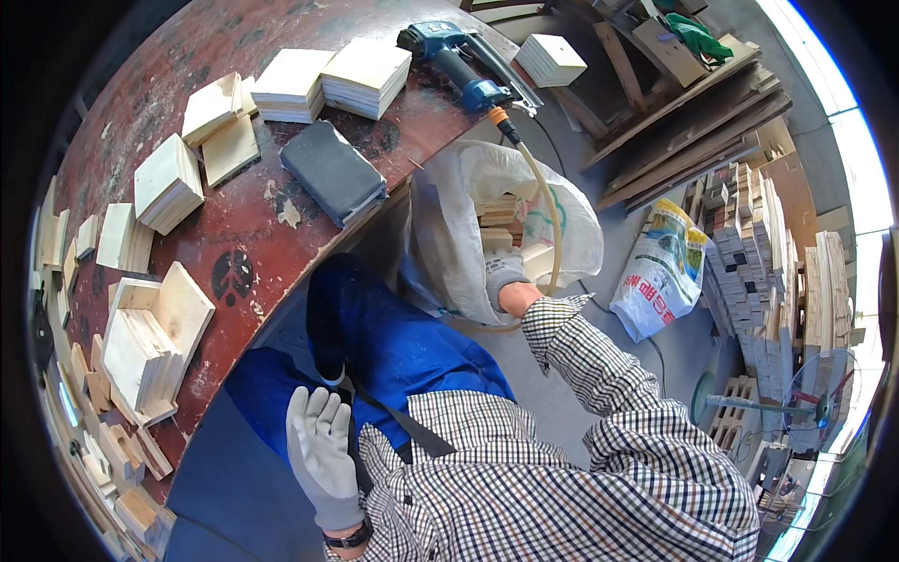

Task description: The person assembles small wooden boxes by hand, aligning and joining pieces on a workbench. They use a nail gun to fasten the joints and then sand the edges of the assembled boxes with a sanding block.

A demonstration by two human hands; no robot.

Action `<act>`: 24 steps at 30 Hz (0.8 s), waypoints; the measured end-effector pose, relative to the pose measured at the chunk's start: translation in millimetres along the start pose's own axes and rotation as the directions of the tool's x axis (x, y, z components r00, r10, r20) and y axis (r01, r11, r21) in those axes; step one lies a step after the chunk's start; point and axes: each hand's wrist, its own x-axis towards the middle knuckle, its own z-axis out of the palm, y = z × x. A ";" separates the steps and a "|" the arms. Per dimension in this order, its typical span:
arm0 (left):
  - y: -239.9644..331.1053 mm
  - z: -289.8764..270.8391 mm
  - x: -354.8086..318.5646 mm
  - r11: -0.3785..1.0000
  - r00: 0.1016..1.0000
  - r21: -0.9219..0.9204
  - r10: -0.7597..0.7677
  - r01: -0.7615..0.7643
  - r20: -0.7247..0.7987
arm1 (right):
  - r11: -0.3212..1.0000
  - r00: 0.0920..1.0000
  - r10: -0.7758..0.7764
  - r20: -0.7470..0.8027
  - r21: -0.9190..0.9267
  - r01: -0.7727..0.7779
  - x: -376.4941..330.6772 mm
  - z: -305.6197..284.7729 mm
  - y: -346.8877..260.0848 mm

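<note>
My left hand point(321, 454), in a pale grey work glove, rests over my lap with its fingers stretched out and nothing in it. To the right of the table, my right hand point(506, 271), gloved as well, reaches down into a white woven sack point(440, 220). Inside the sack lie small wooden pieces point(499, 214), and my right hand is beside them. Its fingertips are hidden, so whether it grips a piece does not show. A hose point(549, 201) from the nail gun point(457, 70) hangs across the sack's mouth.
Stacks of square wooden boards point(170, 183) and a wooden assembly point(154, 351) stand on the worn red table point(257, 244), along with a dark block point(332, 170). On the floor at right are a printed bag point(660, 267), planks point(688, 122), piled wood point(758, 244) and a fan point(777, 405).
</note>
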 end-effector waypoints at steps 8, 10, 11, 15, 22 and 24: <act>8.4 -1.6 -7.2 0.998 0.992 0.050 0.047 -0.041 -0.120 | 0.949 0.990 0.089 -0.107 0.311 -0.052 -9.2 -32.5 26.3; 8.1 -5.2 -7.7 0.999 0.992 0.033 0.047 -0.043 -0.120 | 0.876 0.950 0.138 -0.279 0.482 0.015 -22.5 -47.5 26.9; 8.6 -6.9 -7.9 0.999 0.992 0.027 0.047 -0.044 -0.119 | 0.853 0.909 0.147 -0.391 0.516 0.084 -34.6 -61.6 20.9; 7.1 -6.2 -7.8 0.995 0.996 0.088 0.048 -0.042 -0.069 | 0.820 0.583 0.198 -0.788 0.459 0.342 -75.8 -109.0 8.4; 7.2 19.4 -6.6 0.966 0.989 0.253 0.091 -0.059 -0.117 | 0.424 0.501 0.205 -0.841 0.538 0.729 -139.7 -148.2 -24.9; 9.4 22.1 -6.7 0.959 0.992 0.278 0.082 -0.053 -0.094 | 0.404 0.463 0.134 -0.876 0.475 0.782 -142.7 -142.1 -29.6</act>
